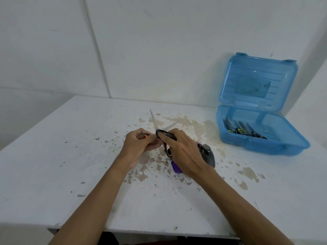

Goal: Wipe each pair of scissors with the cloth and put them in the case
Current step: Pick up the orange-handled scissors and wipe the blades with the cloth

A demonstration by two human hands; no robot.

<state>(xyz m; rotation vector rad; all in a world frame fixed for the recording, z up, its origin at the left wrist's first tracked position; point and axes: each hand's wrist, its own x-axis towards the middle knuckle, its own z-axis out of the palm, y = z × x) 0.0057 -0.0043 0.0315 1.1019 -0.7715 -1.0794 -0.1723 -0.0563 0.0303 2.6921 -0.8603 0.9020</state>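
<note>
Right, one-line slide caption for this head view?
Left hand holds open scissors, right hand wipes them with a cloth, beside an open blue case.

A white-painted table (67,156) fills the near and middle ground. Its near edge is chipped, and its top is worn through to brownish patches (178,120) at the centre and towards the right, with small dark flecks scattered to the left. The far wall (168,41) is off-white, scuffed and marked, and a thin raised seam (96,43) runs down its left part to the table's far edge; a second pale wall surface (316,96) angles in at the far right. Lighting is even and diffuse with only soft shadows, and a dark gap (159,240) shows below the table's near edge.
</note>
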